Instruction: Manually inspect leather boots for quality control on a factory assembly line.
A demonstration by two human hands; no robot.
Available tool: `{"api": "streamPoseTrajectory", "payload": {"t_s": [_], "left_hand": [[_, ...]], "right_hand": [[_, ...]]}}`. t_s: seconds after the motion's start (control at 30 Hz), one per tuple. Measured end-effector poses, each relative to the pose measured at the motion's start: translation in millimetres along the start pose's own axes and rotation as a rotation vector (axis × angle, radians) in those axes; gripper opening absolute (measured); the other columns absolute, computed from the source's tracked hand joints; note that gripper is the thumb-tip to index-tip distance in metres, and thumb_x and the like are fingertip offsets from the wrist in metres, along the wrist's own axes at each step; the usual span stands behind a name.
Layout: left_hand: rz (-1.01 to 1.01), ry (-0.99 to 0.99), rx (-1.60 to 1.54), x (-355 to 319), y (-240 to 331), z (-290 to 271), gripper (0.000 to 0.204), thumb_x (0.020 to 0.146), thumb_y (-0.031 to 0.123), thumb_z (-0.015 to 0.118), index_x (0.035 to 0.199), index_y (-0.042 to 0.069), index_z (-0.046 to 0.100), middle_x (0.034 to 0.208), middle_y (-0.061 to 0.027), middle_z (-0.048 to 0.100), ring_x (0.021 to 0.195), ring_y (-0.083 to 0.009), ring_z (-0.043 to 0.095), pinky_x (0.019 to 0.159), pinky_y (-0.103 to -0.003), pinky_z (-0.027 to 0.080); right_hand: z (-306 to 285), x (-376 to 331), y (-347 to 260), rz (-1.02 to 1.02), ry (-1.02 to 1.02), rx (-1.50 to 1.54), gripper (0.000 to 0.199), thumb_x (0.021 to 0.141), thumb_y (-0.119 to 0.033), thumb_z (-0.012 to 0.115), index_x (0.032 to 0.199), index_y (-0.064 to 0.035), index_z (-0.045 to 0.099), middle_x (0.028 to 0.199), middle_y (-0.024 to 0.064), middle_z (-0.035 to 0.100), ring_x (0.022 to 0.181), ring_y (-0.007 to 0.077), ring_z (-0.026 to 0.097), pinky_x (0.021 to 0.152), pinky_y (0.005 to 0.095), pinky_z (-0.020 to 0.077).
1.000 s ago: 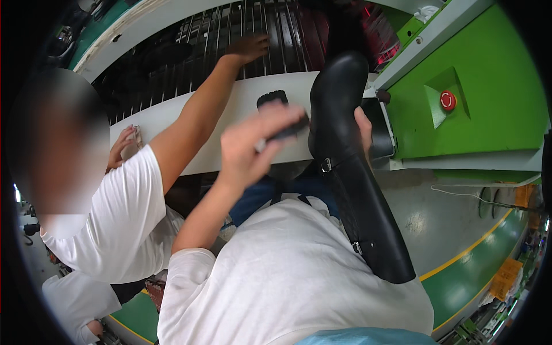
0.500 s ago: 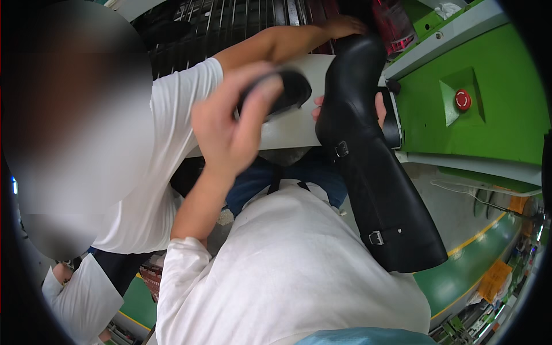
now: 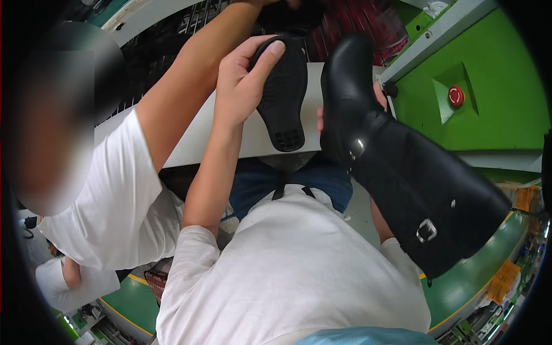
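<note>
My left hand [image 3: 244,86] grips a black shoe sole [image 3: 284,95] by its upper end, thumb on the face turned to me. The sole hangs lengthwise, its gridded heel end lowest. Just to the right is a tall black boot [image 3: 397,155] with metal buckles, its foot part pointing away and its shaft slanting toward me on the right. From beneath, my right hand [image 3: 380,96] holds the boot around the foot and ankle. Only some fingertips show on either side; the boot hides the palm. Sole and boot are apart.
A white work table [image 3: 247,138] lies under both hands. On the right stands a green machine [image 3: 483,115] with a red stop button [image 3: 456,96]. A metal-bar rack [image 3: 198,17] and red-lit rods [image 3: 368,26] are behind. A co-worker's arm [image 3: 198,69] reaches across from the left.
My left hand has turned the sole so its long face shows. The boot's shaft has swung to the right. The co-worker's hand has moved off from the boot's toe, back and left.
</note>
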State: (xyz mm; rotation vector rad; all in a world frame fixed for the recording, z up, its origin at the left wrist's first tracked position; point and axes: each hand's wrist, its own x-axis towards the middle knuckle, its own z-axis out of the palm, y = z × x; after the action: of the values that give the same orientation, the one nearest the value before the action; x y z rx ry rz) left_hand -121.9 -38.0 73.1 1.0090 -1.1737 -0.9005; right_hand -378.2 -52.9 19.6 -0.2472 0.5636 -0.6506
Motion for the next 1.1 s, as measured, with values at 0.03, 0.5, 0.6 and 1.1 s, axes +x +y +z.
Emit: {"api": "streamPoseTrajectory", "payload": {"t_s": [0.03,0.5,0.6,1.1], "left_hand": [[-0.014,0.016,-0.055,-0.8,1.6,-0.7,0.037,0.116,0.030,0.066,0.117,-0.005,0.080,0.100,-0.0063,0.082,0.093,-0.0086,0.074,0.085,-0.024,0.058],[0.017,-0.116,-0.204,-31.5,17.6,-17.2,0.112,0.112,0.080,0.008,0.148,-0.011,0.062,0.137,-0.0298,0.075,0.129,-0.0324,0.074,0.115,-0.040,0.056],[0.041,-0.123,-0.148,-36.9,19.5,-17.6,0.114,0.110,0.083,0.008,0.149,-0.011,0.061,0.138,-0.0309,0.074,0.127,-0.0332,0.075,0.112,-0.043,0.058],[0.137,-0.088,-0.056,-47.0,28.4,-10.9,0.066,0.091,0.019,0.085,0.146,-0.010,0.062,0.132,-0.0299,0.076,0.121,-0.0381,0.078,0.105,-0.047,0.064]], "right_hand": [[-5.1,1.3,9.6,-0.054,-0.078,-0.038,0.100,0.103,-0.085,0.039,0.145,0.0014,0.065,0.113,0.0309,0.076,0.090,0.0416,0.079,0.075,0.0469,0.0668],[22.3,-11.9,98.0,-0.290,-0.238,-0.391,0.084,0.111,-0.069,0.045,0.151,0.0049,0.051,0.114,0.0166,0.074,0.094,0.0208,0.077,0.081,0.0318,0.0628],[20.9,-11.3,99.3,-0.317,-0.234,-0.493,0.087,0.110,-0.069,0.045,0.155,0.0063,0.048,0.119,0.0150,0.072,0.096,0.0180,0.073,0.081,0.0289,0.0601],[39.7,-15.9,96.0,-0.344,-0.228,-0.690,0.098,0.104,-0.081,0.044,0.144,0.0083,0.054,0.117,0.0221,0.073,0.099,0.0279,0.078,0.085,0.0372,0.0642]]}}
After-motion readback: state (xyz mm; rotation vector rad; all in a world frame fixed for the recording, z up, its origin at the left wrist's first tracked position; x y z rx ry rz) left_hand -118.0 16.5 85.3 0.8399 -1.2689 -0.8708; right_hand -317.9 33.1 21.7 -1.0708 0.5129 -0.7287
